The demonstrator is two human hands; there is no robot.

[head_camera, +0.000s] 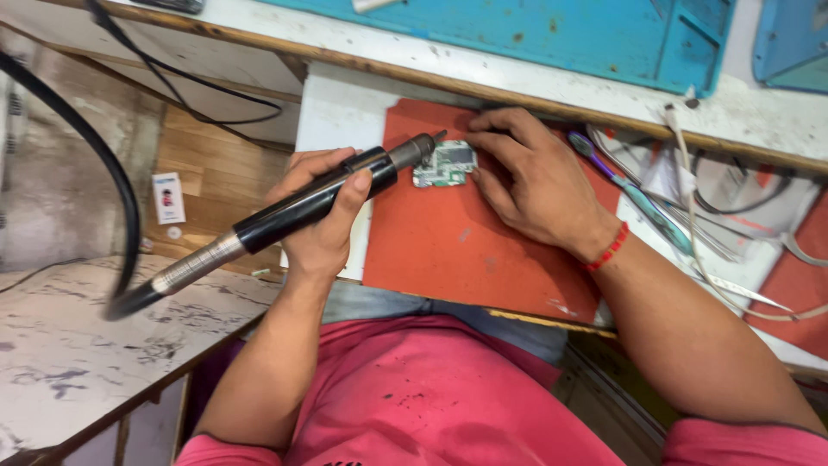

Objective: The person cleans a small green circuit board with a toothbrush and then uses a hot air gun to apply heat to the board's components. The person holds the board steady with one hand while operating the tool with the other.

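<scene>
Head view: the left hand has its fingers clamped around a black, cylindrical rotary handpiece with a metal nose, whose tip meets the edge of a small green circuit board. The board lies on a red-orange rubber mat on the white counter. The right hand rests palm down, its fingers spread and pressing the board's right side. Purple-handled tweezers lie just beside the right wrist.

Bright, even daylight, no hard glare. Soft shadow under right hand on red mat. Centre sharp; hose at left blurred. Slight wide-angle bend at edges.
</scene>
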